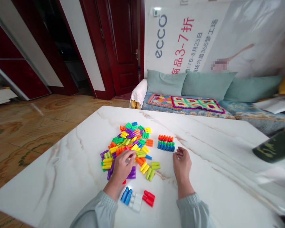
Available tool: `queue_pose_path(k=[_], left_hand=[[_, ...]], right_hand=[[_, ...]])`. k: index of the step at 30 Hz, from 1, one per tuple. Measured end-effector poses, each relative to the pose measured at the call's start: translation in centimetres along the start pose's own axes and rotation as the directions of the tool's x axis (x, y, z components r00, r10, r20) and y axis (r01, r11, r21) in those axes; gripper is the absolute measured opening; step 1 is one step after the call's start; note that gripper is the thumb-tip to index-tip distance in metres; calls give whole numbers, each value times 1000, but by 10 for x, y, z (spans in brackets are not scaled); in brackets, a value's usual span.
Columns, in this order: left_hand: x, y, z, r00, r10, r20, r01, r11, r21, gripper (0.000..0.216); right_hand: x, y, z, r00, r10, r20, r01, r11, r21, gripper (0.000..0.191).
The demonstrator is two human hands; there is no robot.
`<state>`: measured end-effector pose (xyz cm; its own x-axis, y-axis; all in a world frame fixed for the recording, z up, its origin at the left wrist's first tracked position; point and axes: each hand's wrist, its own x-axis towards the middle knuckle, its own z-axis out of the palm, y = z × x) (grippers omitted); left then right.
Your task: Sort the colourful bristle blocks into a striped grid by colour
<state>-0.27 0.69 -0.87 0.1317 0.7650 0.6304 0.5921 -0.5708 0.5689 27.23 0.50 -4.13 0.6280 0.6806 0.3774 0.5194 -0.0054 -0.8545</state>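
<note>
A heap of bright plastic building pieces [130, 141] in yellow, green, orange, purple and blue lies on the white marble table [216, 152]. My left hand [122, 167] rests on the near side of the heap, fingers pinching a yellow piece [133, 154]. My right hand [182, 164] lies on the table to the right with fingers curled and nothing visible in them. Just beyond it stands a joined block of orange pieces over blue and green ones [165, 142]. Near my left wrist lie a blue pair, a white pair and a red pair [137, 198].
A dark green object [274, 147] sits at the table's right edge. Behind the table is a sofa [204, 95] with teal cushions and a colourful crocheted mat. A dark red door [123, 47] and patterned floor are at the left.
</note>
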Motion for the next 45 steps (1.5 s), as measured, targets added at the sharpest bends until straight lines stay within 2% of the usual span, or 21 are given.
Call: queue_pose_path(k=[9,17,20,23,26,29,32,34,41,45], left_hand=[[0,-5,5,1000,9,15,-10,1000,16,16],[1,-1,12,998,25,65,-22,999,-34,17],[6,10,1,994,62,87,-56,996,-70,21],[9,19,-28,995,79,61,-72,992,-101,28],[-6,12,-61,999,0,-53,-2,999,-40,25],[-40,-11,-80,979,-148,-142,161,983,85,28],[-77,-34,-78,957,-258,-132,278,948,158,51],[-92,-40,-71,954,-288,-88,300,934,193,65],[-94,-35,-62,957,-285,-50,287,919,271,80],[-98,-38,-62,951,-304,-47,306,920,244,76]], right_hand=[[-1,6,1,998,-68,4,68,996,-57,32],[2,10,3,995,-95,20,97,990,-105,35],[4,12,4,994,-102,26,104,989,-108,34],[5,15,4,994,-107,34,110,988,-108,33],[6,17,5,994,-102,42,106,988,-111,34],[7,18,5,995,-88,48,93,989,-119,34],[8,18,4,995,-80,51,86,988,-125,35],[8,18,4,995,-80,52,87,988,-129,36],[7,20,4,994,-97,48,102,985,-136,35],[7,21,5,995,-94,44,99,987,-126,34]])
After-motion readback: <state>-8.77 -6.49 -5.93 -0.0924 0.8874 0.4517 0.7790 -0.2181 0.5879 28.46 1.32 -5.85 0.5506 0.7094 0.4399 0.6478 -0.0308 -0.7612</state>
